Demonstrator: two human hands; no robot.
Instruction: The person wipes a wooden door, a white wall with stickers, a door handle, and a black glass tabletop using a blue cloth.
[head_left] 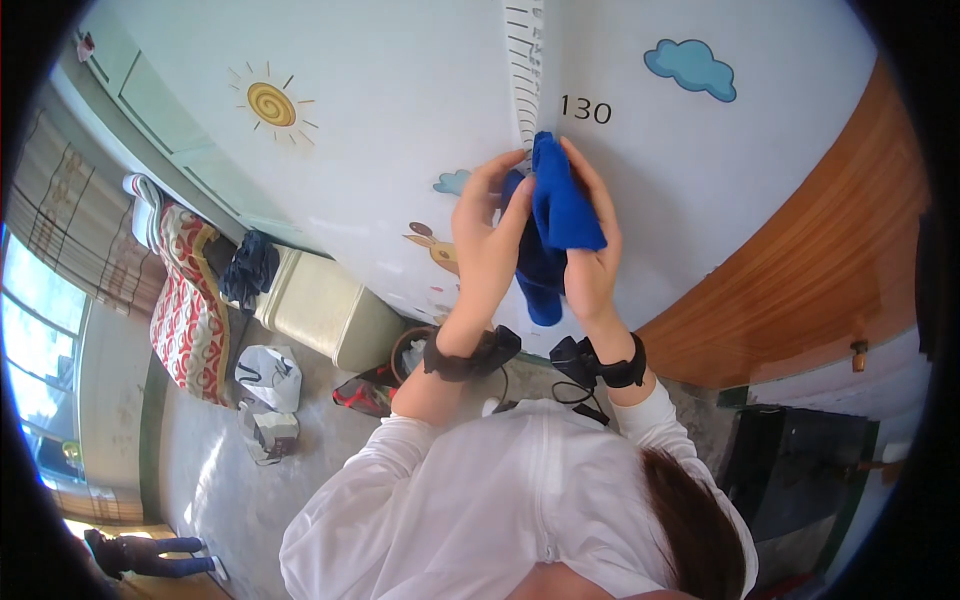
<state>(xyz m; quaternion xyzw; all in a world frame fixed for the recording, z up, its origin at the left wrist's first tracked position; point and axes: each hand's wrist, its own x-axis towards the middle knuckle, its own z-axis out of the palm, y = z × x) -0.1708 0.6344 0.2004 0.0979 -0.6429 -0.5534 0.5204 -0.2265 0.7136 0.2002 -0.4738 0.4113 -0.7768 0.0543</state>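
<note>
In front of the white wall (380, 150), both hands are raised and closed on a crumpled blue cloth (566, 212). My left hand (487, 222) grips it from the left, its thumb pressed against the folds and its fingertips close to the printed height scale (523, 70). From the right, my right hand (592, 240) wraps round the cloth, with the fingers reaching up along its far side. One end of the cloth hangs down between my wrists. Each wrist carries a black strap with a small device. Whether the cloth touches the wall, I cannot tell.
Sun, cloud and animal pictures decorate the wall; a wooden panel (800, 260) curves along the right. At left stand a cream chest (325, 305), a red-and-white patterned cover (185, 325) and bags (268, 378) on the floor. A person (150, 553) stands far off at lower left.
</note>
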